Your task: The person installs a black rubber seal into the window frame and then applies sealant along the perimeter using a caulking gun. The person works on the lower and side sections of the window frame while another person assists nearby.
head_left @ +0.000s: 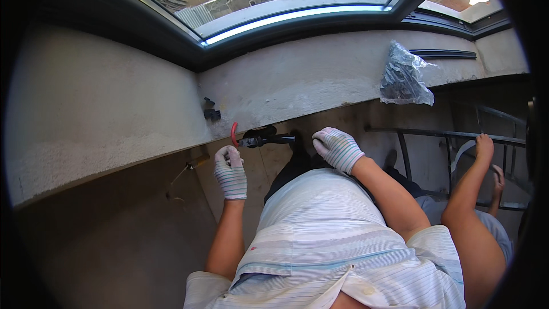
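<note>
White gloves with thin coloured stripes cover both hands. My left hand [230, 173] is raised just below the sill edge, its fingers curled and close together; whatever is in them cannot be made out. Just above its fingertips is a pliers-like tool [269, 140] with a metal head and black handle. A curved red piece [234, 133] rises beside that head; whether my left fingers touch it, I cannot tell. Farther right, my right hand [338, 149] hangs with bent fingers in front of my shirt, apart from the black handle. Its palm side is hidden.
A dark-framed window [297, 26] stands behind the concrete sill [286, 88]. Small black parts [212, 114] and a clear plastic bag [406, 77] of dark pieces lie there, near black strips [443, 54]. At right, another person's hand [484, 146] touches a metal ladder-like frame [434, 133].
</note>
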`<move>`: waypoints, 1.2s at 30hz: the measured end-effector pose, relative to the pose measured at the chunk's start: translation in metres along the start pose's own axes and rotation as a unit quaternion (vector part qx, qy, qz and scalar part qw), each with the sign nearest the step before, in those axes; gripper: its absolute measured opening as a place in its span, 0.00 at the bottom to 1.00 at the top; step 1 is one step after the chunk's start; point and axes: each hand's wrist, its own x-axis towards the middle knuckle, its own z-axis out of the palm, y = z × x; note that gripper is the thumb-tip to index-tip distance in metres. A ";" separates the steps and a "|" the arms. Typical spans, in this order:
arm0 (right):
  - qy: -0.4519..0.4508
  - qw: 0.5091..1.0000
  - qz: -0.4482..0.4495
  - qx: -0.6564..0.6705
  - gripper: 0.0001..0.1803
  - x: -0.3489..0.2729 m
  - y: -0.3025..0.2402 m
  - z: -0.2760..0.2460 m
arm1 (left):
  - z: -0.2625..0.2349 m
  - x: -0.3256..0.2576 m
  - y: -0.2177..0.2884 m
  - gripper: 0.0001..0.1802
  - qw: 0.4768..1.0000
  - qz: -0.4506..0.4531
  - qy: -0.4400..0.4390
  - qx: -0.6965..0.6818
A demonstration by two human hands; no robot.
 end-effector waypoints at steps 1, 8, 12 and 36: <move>-0.001 1.000 0.010 -0.008 0.14 -0.006 0.007 0.004 | 0.000 0.000 -0.008 0.17 0.999 -0.025 -0.008 0.020; 0.010 0.991 0.134 -0.009 0.16 -0.082 0.041 0.018 | 0.019 0.013 -0.024 0.17 0.970 0.105 -0.004 0.220; 0.030 0.976 0.216 0.016 0.16 -0.143 0.059 0.043 | 0.020 0.022 -0.019 0.18 0.944 0.105 -0.009 0.313; 0.246 0.730 0.583 0.256 0.20 -0.306 0.065 0.273 | -0.022 0.038 -0.027 0.19 0.956 0.162 -0.174 0.173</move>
